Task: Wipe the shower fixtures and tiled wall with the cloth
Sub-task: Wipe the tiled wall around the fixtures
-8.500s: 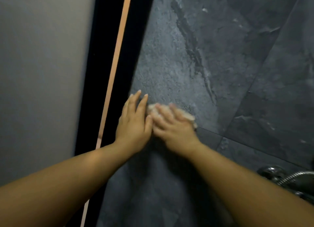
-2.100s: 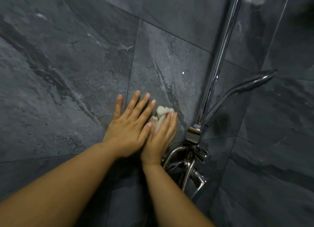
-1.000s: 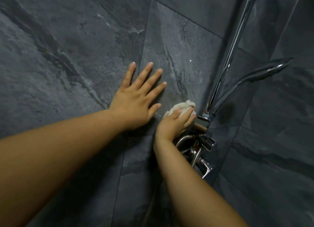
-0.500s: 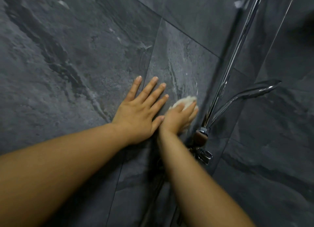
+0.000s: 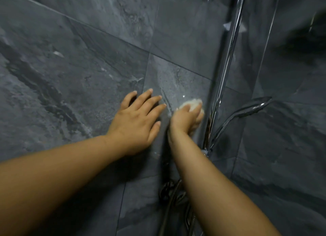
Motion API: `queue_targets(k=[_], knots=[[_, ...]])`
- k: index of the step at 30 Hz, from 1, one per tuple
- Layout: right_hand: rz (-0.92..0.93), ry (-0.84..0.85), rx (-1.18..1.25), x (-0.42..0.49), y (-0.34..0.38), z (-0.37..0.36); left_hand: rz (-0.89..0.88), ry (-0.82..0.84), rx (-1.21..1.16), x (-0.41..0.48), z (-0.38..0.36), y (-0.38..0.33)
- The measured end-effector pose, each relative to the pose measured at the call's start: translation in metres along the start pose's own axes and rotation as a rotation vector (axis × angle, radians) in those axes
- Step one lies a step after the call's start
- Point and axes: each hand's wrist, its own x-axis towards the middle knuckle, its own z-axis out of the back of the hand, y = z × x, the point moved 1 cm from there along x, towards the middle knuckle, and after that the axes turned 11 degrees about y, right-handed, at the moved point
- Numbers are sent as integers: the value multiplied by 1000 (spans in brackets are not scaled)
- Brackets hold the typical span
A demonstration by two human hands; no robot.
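Note:
Dark grey stone-look tiles point(image 5: 84, 59) cover the shower wall. My left hand point(image 5: 135, 122) lies flat on a tile with its fingers spread and straight. Just to its right, my right hand point(image 5: 185, 121) holds a wadded white cloth point(image 5: 191, 103) against the wall, fingers curved over it; only the cloth's top edge shows. The cloth sits right beside the chrome riser rail point(image 5: 227, 62), which runs up the corner. A chrome hand shower point(image 5: 247, 110) leans out from the rail to the right.
A metal shower hose point(image 5: 169, 200) and part of the mixer sit low, mostly hidden behind my right forearm. A second tiled wall point(image 5: 291, 138) meets the first at the corner on the right.
Over the last second my right hand slid the cloth up the tile from the mixer to beside the rail. My left hand has stayed flat on the wall.

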Motion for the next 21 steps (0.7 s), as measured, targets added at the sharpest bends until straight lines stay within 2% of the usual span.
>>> queue_targets(k=[3, 5, 6, 7, 8, 9, 11, 12, 14, 16, 18, 20, 21], knots=[[341, 0, -100, 5, 23, -6, 29, -37, 44, 34, 13, 9], [574, 15, -148, -6, 1, -3, 46, -24, 67, 48, 17, 14], [662, 27, -173, -12, -17, 0, 49, -11, 82, 52, 17, 16], [672, 35, -177, -16, -33, 5, 47, 4, 106, 52, 16, 18], [592, 20, -134, -13, -43, 9, 42, 27, 134, 50, 15, 20], [426, -19, -65, -8, -42, 11, 35, 45, 158, 47, 14, 20], [-26, -75, 128, 8, -22, 8, 17, 57, 188, 46, 15, 22], [-164, -70, 261, 18, -6, 5, 18, 61, 182, 46, 17, 22], [-209, 5, 364, 25, 28, -1, 27, 64, 154, 49, 20, 21], [22, 52, 150, 14, 46, -4, 29, 51, 135, 48, 21, 20], [404, 31, -102, 3, 35, -6, 29, 38, 117, 46, 21, 20], [699, 43, -215, -4, 10, -3, 18, 39, 106, 46, 21, 22], [767, 60, -256, -6, -3, -2, 13, 44, 104, 46, 21, 23]])
